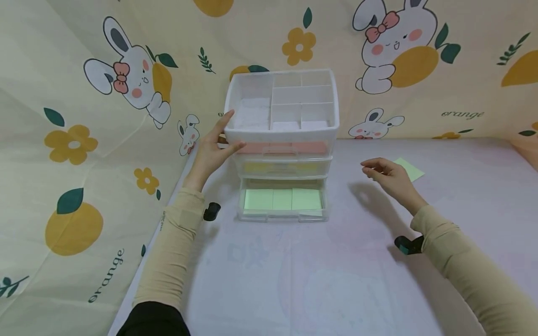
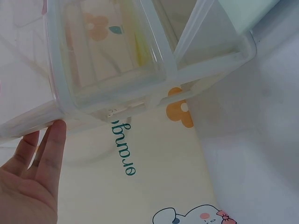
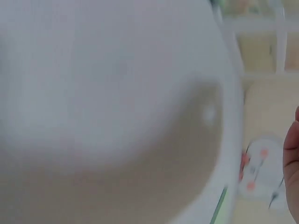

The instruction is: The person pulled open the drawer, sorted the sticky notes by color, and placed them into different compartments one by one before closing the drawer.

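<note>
A white and clear plastic drawer organizer (image 1: 282, 135) stands at the middle back of the table. Its top is a white tray with several compartments. Pink shows in the top drawer (image 1: 279, 148), yellow in the one below. The bottom drawer (image 1: 283, 217) is pulled out, with light green sticky notes (image 1: 282, 199) lying in it. My left hand (image 1: 212, 151) rests against the organizer's left side, its fingers fairly straight in the left wrist view. To the right, my right hand (image 1: 391, 179) hovers over the table, fingers loosely bent, holding nothing visible.
A light green paper (image 1: 409, 169) lies on the table behind my right hand, partly hidden by it. A cloth printed with rabbits and oranges (image 1: 260, 37) hangs behind and along the left. The tabletop (image 1: 260, 275) is pale. Dark straps sit near both wrists.
</note>
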`<state>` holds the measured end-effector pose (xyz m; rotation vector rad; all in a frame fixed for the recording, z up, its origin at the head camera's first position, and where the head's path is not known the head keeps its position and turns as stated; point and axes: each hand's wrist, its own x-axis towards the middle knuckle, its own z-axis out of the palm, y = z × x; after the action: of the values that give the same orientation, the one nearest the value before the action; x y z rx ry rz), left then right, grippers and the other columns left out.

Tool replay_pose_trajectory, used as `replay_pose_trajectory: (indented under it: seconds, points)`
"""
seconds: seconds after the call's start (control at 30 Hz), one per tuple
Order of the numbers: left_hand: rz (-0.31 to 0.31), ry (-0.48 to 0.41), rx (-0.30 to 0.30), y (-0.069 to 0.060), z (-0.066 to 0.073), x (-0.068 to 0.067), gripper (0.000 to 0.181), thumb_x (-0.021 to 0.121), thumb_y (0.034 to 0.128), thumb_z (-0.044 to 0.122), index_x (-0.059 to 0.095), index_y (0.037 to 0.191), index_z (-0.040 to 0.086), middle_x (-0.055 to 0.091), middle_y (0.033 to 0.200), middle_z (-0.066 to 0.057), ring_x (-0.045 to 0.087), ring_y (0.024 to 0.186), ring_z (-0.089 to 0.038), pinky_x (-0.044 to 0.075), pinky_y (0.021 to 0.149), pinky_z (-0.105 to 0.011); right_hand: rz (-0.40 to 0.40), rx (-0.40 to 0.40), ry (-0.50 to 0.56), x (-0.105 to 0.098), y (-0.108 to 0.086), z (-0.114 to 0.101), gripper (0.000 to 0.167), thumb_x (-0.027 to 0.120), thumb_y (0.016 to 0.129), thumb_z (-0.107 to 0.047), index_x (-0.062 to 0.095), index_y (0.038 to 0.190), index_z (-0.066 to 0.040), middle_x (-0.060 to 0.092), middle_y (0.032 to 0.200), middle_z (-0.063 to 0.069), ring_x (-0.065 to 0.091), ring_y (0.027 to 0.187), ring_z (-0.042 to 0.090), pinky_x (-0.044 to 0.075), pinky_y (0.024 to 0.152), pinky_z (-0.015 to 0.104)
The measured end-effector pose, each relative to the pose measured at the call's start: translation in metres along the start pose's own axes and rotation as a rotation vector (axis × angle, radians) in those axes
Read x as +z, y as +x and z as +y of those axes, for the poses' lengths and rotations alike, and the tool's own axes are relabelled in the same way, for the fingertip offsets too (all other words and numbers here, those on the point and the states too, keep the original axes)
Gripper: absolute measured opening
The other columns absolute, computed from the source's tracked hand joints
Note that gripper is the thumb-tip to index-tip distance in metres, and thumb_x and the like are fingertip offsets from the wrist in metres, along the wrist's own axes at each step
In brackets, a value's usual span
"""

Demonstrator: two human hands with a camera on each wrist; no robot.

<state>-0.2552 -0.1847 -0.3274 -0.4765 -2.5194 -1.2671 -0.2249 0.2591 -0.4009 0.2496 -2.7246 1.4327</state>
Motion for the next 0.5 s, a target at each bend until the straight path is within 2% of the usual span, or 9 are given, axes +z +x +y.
replay_pose_trajectory:
  seconds: [0.2,0.33,0.43,0.5]
  points:
    - [0.001,0.004,-0.001,0.000,0.000,-0.001,0.075,0.071,0.0790,0.041,0.028,0.139,0.052,0.055,0.129,-0.013,0.062,0.093,-0.027,0.055,0.078,-0.039,0.097,0.044,-0.026,-0.028,0.005,0.026,0.038,0.056,0.092,-0.034,0.056,0.122,-0.009,0.052,0.093,-0.030,0.052,0.079,-0.010,0.047,0.067,0.011]
    - [0.001,0.003,-0.006,-0.001,0.000,-0.001,0.074,0.071,0.0796,0.040,0.029,0.139,0.052,0.055,0.129,-0.014,0.062,0.093,-0.028,0.055,0.078,-0.039,0.125,0.115,-0.066,-0.041,0.004,0.046,0.051,0.056,0.091,-0.041,0.049,0.129,-0.008,0.047,0.096,-0.028,0.048,0.080,-0.014,0.045,0.065,0.009]
    - [0.001,0.006,-0.007,-0.001,0.001,-0.001,0.074,0.071,0.0799,0.039,0.028,0.139,0.052,0.055,0.130,-0.013,0.062,0.092,-0.026,0.054,0.078,-0.038,0.132,0.171,-0.082,-0.049,0.002,0.060,0.063,0.056,0.090,-0.044,0.041,0.136,-0.005,0.048,0.102,-0.020,0.045,0.082,-0.013,0.041,0.065,0.007]
    - [0.000,0.011,-0.004,-0.001,0.001,-0.001,0.074,0.071,0.0800,0.039,0.028,0.139,0.053,0.055,0.130,-0.013,0.062,0.092,-0.025,0.054,0.078,-0.038,0.135,0.207,-0.097,-0.052,0.001,0.067,0.068,0.055,0.090,-0.045,0.035,0.140,-0.003,0.050,0.113,-0.005,0.048,0.091,-0.003,0.039,0.067,0.009]
